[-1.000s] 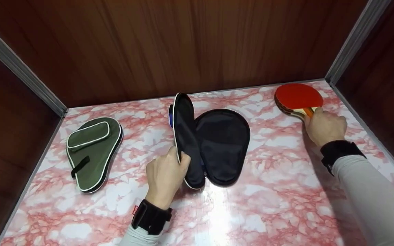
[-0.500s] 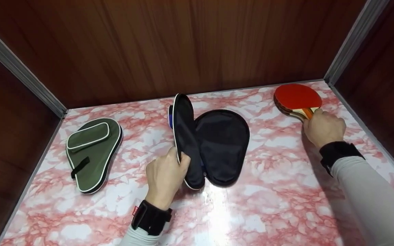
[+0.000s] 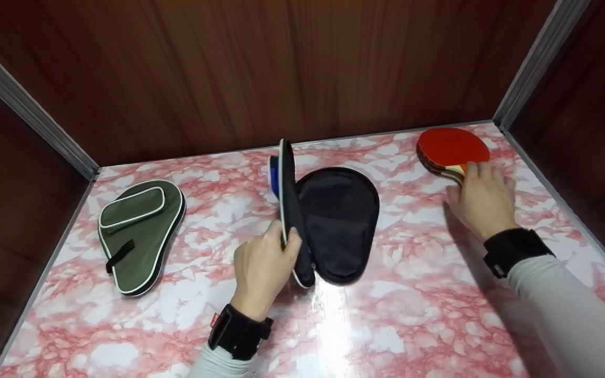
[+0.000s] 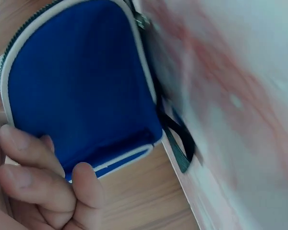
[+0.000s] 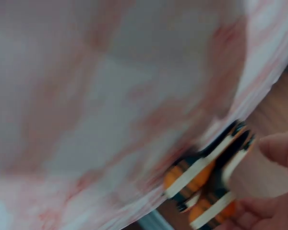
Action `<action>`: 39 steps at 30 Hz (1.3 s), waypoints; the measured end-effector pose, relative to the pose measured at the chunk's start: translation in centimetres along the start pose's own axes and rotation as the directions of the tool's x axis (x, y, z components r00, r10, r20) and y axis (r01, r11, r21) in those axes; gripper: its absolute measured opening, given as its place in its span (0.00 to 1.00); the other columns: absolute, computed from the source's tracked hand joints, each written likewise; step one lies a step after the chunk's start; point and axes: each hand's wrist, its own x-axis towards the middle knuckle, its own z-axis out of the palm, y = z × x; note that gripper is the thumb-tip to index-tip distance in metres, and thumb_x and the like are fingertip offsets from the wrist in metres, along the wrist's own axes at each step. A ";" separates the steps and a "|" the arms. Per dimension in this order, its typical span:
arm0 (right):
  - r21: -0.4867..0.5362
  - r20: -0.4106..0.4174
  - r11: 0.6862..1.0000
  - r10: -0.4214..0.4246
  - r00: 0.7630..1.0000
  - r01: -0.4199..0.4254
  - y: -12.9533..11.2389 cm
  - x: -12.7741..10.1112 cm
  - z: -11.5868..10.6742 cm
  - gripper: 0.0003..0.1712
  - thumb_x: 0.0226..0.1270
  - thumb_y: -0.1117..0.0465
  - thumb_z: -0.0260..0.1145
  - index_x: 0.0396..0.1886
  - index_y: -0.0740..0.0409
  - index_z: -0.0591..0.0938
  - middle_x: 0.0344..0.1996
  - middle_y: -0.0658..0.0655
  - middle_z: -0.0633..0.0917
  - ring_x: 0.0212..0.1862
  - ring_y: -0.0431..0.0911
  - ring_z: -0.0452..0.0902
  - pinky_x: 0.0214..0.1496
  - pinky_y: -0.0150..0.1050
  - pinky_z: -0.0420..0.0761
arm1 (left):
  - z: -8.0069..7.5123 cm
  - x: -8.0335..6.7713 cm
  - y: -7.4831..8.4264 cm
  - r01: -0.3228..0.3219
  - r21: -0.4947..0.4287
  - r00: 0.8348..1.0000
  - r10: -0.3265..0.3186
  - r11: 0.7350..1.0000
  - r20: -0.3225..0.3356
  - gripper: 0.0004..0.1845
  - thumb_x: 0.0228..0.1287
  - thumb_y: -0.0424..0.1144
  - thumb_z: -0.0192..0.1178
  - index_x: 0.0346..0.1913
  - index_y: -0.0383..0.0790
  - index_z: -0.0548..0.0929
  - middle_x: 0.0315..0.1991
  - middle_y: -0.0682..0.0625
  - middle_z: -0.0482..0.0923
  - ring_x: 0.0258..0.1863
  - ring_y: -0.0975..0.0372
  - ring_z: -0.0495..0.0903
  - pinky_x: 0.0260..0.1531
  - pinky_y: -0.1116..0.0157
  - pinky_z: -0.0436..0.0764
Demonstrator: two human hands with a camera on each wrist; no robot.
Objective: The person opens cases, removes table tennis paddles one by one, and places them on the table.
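Note:
In the head view a paddle case lies unzipped, its black base (image 3: 339, 226) flat on the table and its lid (image 3: 303, 252) standing nearly upright. My left hand (image 3: 264, 265) pinches the lid's white-edged rim between thumb and fingers. The blue outer side (image 4: 81, 81) of the lid fills much of the left wrist view. At the far right, a red table tennis paddle (image 3: 453, 147) lies face up on a second one. Over their handles is my right hand (image 3: 486, 202), fingers extended and thumb apart. Both orange-and-black striped handles (image 5: 191, 176) show in the right wrist view.
A closed green paddle case (image 3: 147, 241) with a white-edged pocket and black strap lies on the left. Dark wooden panels (image 3: 281, 73) wall in the red-and-white marbled table (image 3: 397, 315) at the back and both sides.
My right hand has let go of the paddle handle, its fingers straightening out. The left hand has swung the lid slightly right, closer to upright.

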 end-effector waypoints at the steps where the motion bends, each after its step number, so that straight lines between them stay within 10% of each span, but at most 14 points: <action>1: 0.032 0.018 0.999 -0.012 1.000 0.011 -0.4 -0.1 0.0 0.35 0.77 0.57 0.67 0.68 0.84 0.70 0.62 0.85 0.73 0.64 0.81 0.68 0.64 0.80 0.66 | 0.1 0.1 0.3 0.000 -0.013 1.000 0.000 1.000 0.009 0.18 0.73 0.45 0.66 0.27 0.45 0.73 0.13 0.58 0.57 0.10 0.53 0.69 0.13 0.52 0.69; 20: 0.358 0.106 0.931 -0.110 0.988 0.065 -9.6 -4.2 0.9 0.42 0.83 0.53 0.67 0.81 0.77 0.66 0.75 0.80 0.71 0.77 0.73 0.66 0.80 0.69 0.59 | 3.9 0.7 5.5 -0.142 0.073 0.985 0.133 0.987 0.114 0.14 0.74 0.49 0.67 0.36 0.42 0.81 0.13 0.51 0.70 0.11 0.51 0.76 0.13 0.53 0.71; 39: 0.355 0.152 0.933 -0.122 0.981 0.061 -10.9 -5.1 0.7 0.38 0.82 0.57 0.66 0.81 0.76 0.68 0.75 0.79 0.72 0.76 0.72 0.68 0.80 0.68 0.63 | 5.6 -1.1 7.5 -0.258 0.207 0.928 0.182 0.944 0.326 0.15 0.67 0.51 0.73 0.41 0.42 0.85 0.25 0.46 0.85 0.24 0.51 0.86 0.20 0.54 0.79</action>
